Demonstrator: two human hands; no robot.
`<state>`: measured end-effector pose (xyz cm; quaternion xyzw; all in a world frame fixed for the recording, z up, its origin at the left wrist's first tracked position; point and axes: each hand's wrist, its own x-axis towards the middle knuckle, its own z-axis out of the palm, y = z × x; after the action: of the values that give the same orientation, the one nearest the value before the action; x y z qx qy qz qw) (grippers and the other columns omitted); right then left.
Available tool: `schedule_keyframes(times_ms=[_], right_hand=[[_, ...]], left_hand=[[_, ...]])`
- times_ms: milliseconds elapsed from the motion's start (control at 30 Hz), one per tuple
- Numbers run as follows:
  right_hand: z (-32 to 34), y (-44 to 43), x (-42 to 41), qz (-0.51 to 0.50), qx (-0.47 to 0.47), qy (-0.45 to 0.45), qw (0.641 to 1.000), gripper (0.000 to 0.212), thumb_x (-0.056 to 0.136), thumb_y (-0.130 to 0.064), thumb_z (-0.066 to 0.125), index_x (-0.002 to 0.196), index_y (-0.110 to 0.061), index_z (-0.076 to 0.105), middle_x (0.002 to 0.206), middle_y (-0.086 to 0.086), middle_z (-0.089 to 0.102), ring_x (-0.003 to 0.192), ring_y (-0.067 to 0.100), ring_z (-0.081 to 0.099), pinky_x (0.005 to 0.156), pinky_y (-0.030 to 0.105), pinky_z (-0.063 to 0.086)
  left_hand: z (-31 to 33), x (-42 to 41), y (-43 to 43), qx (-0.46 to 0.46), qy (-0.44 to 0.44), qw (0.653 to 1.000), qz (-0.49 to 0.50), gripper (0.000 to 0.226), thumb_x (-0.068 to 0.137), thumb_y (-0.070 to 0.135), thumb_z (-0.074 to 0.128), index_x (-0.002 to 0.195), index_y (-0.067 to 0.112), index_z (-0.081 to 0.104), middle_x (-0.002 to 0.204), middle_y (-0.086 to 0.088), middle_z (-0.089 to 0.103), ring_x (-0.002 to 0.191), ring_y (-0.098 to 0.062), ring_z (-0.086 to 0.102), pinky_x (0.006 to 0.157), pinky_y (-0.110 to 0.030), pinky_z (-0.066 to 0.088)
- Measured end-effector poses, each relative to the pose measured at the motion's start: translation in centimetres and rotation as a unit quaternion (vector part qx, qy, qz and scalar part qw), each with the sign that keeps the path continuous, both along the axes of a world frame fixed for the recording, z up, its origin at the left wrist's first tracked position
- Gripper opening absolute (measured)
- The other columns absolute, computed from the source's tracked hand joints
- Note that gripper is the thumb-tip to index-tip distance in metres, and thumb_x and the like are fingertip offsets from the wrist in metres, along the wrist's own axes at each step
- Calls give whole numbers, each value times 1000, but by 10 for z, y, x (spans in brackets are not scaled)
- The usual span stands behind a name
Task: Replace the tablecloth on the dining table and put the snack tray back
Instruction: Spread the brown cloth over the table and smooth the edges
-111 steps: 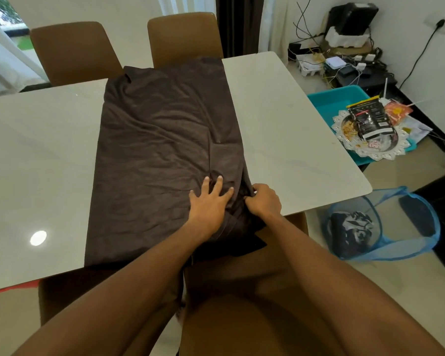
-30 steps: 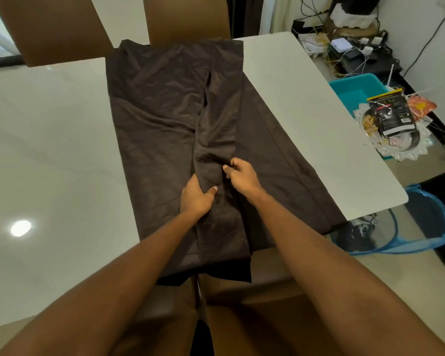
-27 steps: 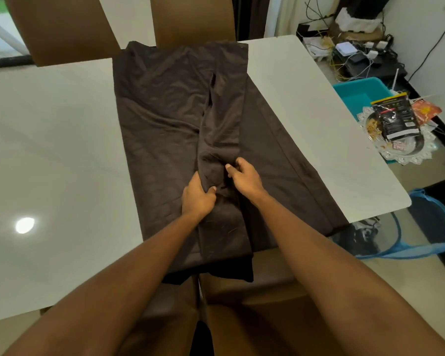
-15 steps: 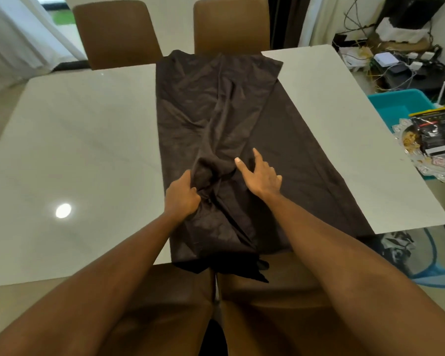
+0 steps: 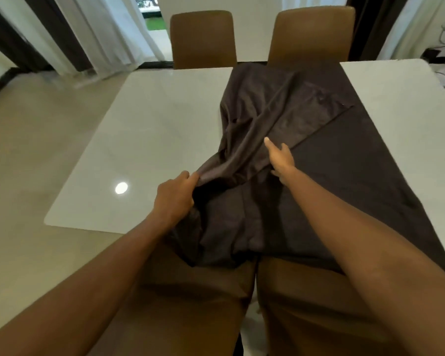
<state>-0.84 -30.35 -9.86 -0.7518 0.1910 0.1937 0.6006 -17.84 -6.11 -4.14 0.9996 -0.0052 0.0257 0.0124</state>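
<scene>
Tablecloth (image 5: pixel 306 155): dark, part-folded, centre-right on table (image 5: pixel 144 140) | L hand (image 5: pixel 176 197): fist closed on bunched fold, near edge | R hand (image 5: pixel 280 158): fingers open, flat on cloth | Handling: soft, light, slides on glossy top; grip hem/corners, not mid-fabric.

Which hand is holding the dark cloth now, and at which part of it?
The left hand has a closed grip on the dark tablecloth, on a bunched fold of its upper layer. The right hand lies open on the cloth and grips nothing.
</scene>
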Motion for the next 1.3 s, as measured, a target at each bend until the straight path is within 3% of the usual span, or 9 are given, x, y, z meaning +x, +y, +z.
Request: schedule_keyframes(times_ms=[100,200,267,367,500,700,833,1033,1300], right_hand=[[-4,36,5,-53,111,24,992,95,84,-66,64,159,-29,20,151,2,45,122,26,56,87,41,55],[-17,54,22,-123,125,19,984,102,75,-62,76,154,-15,32,141,6,52,120,28,57,95,45,54],[-20,62,36,-123,60,10,991,82,78,-46,78,142,-6,45,129,5,57,115,26,58,101,40,51],[-15,83,55,-156,-15,-28,987,43,90,-22,61,128,-3,60,124,10,66,104,27,62,85,31,52],[12,121,80,-191,33,-52,980,29,96,-11,55,122,-3,66,108,8,68,91,23,65,70,28,53],[87,239,88,-150,236,-78,957,13,97,-7,54,93,-2,65,90,13,67,83,29,64,78,37,55],[129,329,102,-117,322,-66,937,20,92,-3,52,107,4,64,99,19,65,87,34,63,83,41,58],[126,407,75,-93,416,-26,904,22,95,-10,45,96,1,63,102,18,66,93,35,61,102,45,48],[-15,372,45,-122,200,98,967,26,98,-11,51,122,-9,61,109,11,67,90,30,64,62,39,54]], left_hand=[[-15,-13,3,-12,-2,1000,-21,37,83,7,62,119,15,57,100,-6,59,64,-28,59,54,-36,54],[-25,-17,0,-35,-12,997,-61,36,78,5,65,113,13,60,99,-9,56,63,-29,57,45,-31,44],[-30,-17,1,-50,-25,994,-91,37,79,8,64,115,13,62,100,-10,55,64,-29,57,46,-29,36],[-38,-17,14,-116,-39,987,-108,42,86,20,47,125,17,64,102,-11,56,66,-26,56,52,-26,33],[-38,-10,47,-239,-48,969,-38,44,87,15,44,122,20,70,101,-7,56,71,-25,56,60,-26,38],[-6,-1,145,-256,-102,960,49,52,83,-2,54,123,27,70,99,-2,54,76,-24,57,65,-28,40],[29,-4,227,-207,-139,965,82,55,81,0,53,123,30,70,95,0,53,73,-21,53,63,-32,43],[28,-21,305,-85,-150,976,135,53,82,-6,58,127,21,67,105,-8,54,79,-29,55,60,-33,39],[-68,-65,262,-106,30,988,106,47,87,16,60,134,20,55,126,-10,48,100,-27,55,72,-36,52]])
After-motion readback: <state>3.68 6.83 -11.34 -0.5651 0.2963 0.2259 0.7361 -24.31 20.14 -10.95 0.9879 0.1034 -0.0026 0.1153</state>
